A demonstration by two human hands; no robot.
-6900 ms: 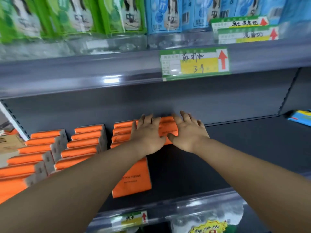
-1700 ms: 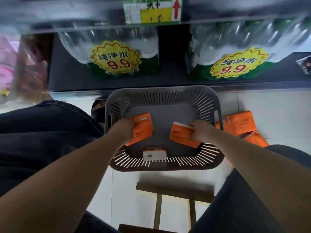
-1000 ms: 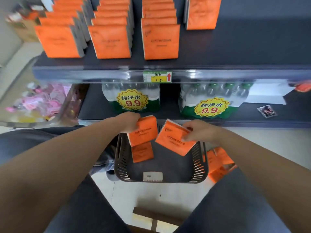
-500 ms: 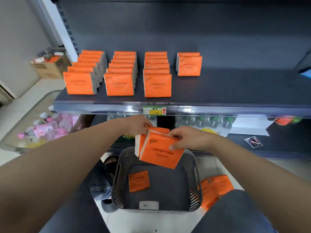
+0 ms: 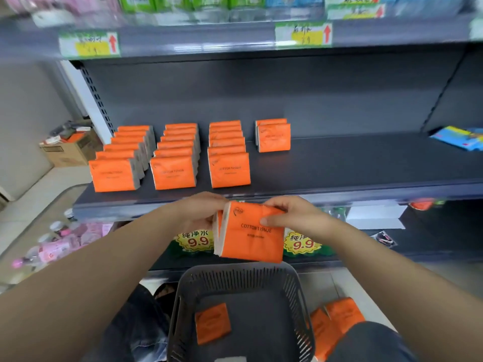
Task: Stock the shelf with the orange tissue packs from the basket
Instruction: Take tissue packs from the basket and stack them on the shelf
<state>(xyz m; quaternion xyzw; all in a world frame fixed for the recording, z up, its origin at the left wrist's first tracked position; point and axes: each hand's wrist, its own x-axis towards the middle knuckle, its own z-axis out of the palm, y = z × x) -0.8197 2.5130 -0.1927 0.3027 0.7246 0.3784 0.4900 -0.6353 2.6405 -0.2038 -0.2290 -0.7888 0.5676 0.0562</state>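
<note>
Two orange tissue packs (image 5: 251, 237) are pressed together upright just below the front edge of the dark shelf (image 5: 352, 165). My left hand (image 5: 201, 212) grips them from the left and my right hand (image 5: 292, 218) from the top right. On the shelf stand three rows of orange packs (image 5: 175, 172), and a short fourth row (image 5: 274, 137) further back. Below, the grey slotted basket (image 5: 180, 309) holds one orange pack (image 5: 212, 326).
More orange packs (image 5: 337, 322) lie on the floor right of the basket. Water bottle packs with yellow 9.9 labels (image 5: 194, 240) fill the shelf below. A blue item (image 5: 460, 138) lies at the shelf's right. A cardboard box (image 5: 69, 150) stands at far left.
Both hands lifted the two packs out of the basket, brought them together and raised them toward the shelf edge. My view tilted up from the basket to the shelf.
</note>
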